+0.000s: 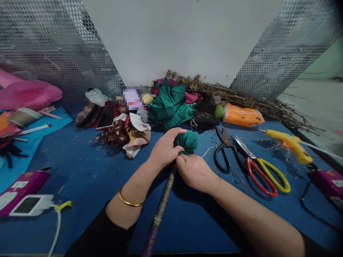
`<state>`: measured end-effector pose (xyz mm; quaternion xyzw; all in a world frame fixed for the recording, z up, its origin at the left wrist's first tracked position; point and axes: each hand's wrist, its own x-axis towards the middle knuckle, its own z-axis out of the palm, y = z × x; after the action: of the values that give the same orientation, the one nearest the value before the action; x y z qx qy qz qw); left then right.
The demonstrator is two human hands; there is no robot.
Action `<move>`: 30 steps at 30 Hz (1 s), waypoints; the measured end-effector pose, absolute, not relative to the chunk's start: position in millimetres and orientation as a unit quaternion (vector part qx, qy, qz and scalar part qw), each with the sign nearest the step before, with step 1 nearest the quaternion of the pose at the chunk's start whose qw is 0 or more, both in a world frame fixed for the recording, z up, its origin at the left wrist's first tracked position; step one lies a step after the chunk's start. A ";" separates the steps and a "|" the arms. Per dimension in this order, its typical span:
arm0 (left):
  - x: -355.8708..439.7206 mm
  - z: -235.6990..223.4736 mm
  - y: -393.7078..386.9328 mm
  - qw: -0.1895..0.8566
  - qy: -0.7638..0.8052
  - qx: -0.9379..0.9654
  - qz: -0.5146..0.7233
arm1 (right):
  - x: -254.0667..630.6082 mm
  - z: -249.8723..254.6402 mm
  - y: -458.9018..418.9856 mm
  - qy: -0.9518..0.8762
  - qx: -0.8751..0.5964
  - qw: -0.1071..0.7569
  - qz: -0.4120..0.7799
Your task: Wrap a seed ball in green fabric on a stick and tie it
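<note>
A stuffed ball of green cloth sits at the top end of a long stick wrapped in pale cord, its lower part purple. My left hand is curled around the ball's left side, thumb near its base. At the neck, where cloth meets stick, my right hand has its fingers pinched together on the gathered cloth. Fingers hide the exact grip there. Just right of the ball, a short pale thread trails over the blue table.
To the right lie black-handled shears, red-and-yellow scissors and a yellow glue gun. Behind are green fabric, an orange tissue pack and dry twigs. Patterned cloth and a purple power socket are at left.
</note>
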<state>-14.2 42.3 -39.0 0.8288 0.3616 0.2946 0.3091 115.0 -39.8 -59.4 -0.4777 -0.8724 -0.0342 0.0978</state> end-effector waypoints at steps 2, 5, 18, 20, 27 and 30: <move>-14.0 -38.6 41.8 0.310 0.367 0.827 0.292 | 114.1 -60.3 -40.2 -0.872 -0.478 0.100 -0.039; -15.5 -38.2 42.8 0.314 0.372 0.827 0.281 | 113.9 -59.1 -43.7 -0.877 -0.460 0.128 -0.046; -28.2 -29.5 51.5 0.346 0.360 0.831 0.246 | 138.6 -47.2 -38.4 -0.794 -0.582 0.153 -0.089; -27.3 -27.2 49.5 0.336 0.364 0.833 0.247 | 139.0 -48.3 -37.0 -0.807 -0.567 0.129 -0.099; -31.4 -31.2 53.8 0.347 0.301 0.856 0.238 | 139.8 -51.0 -37.4 -0.815 -0.560 0.135 -0.060; -33.2 -33.8 56.7 0.354 0.294 0.853 0.247 | 138.9 -49.5 -38.6 -0.811 -0.567 0.145 -0.031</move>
<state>-33.2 56.7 -33.8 0.8531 0.2935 0.2468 0.3539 138.9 -38.6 -49.5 -0.5667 -0.8105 -0.0306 0.1446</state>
